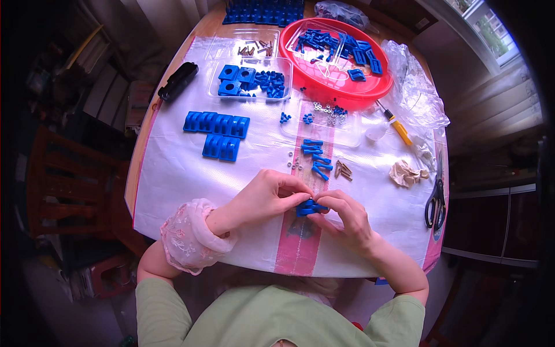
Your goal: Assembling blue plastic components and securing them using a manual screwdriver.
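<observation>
Close to the table's front, a small blue plastic part [307, 209] is held between both hands. My left hand [267, 195] pinches it from the left with thumb and forefinger. From the other side, my right hand [345, 215] grips it, fingertips meeting those of the left at its top. What sits between the fingertips is too small to make out. Just beyond the hands lie several blue lever-like pieces [315, 155], with brass-coloured pins [343, 170] to their right and small white rings [294, 162] to their left.
Blue blocks [217, 125] stand in rows at left, near a black case [178, 81]. Behind are a clear tray [211, 95] of blue parts and a red basin [378, 92]. On the right lie a yellow-handled tool [401, 132], crumpled paper [408, 173] and black scissors [435, 208].
</observation>
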Available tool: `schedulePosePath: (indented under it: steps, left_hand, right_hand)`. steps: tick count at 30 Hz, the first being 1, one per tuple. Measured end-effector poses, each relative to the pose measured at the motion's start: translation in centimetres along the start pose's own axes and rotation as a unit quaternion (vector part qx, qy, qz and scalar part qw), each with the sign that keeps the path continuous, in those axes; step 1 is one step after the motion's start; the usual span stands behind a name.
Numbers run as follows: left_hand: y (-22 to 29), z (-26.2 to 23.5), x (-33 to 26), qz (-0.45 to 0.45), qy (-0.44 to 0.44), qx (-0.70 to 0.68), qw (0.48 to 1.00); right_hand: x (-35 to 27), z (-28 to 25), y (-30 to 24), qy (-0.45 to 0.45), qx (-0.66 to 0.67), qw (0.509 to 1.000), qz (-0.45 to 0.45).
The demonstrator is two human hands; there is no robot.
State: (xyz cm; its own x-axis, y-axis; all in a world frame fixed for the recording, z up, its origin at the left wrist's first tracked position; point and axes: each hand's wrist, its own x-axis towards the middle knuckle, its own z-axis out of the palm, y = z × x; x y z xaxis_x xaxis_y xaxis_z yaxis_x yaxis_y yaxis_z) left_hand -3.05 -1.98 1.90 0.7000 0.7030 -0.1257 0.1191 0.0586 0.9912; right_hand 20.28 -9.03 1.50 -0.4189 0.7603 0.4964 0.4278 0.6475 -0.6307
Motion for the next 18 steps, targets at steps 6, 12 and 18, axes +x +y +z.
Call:
schedulePosePath:
  steps: [6, 12, 18]
  left_hand:
    - [0.35, -0.48, 0.12, -0.008, -0.030, -0.034, 0.999]
    - [-0.17, -0.52, 0.18, -0.013, -0.060, -0.105, 0.993]
    - [0.24, -0.50, -0.05, -0.031, -0.056, -0.128, 0.990]
  right_hand:
    - [0.23, -0.05, 0.57, 0.010, 0.001, 1.000, -0.002]
    - [0.38, -0.19, 0.61, 0.023, -0.001, 1.000, 0.014]
    - [0.69, -0.31, 0.58, 0.028, 0.025, 0.998, 0.041]
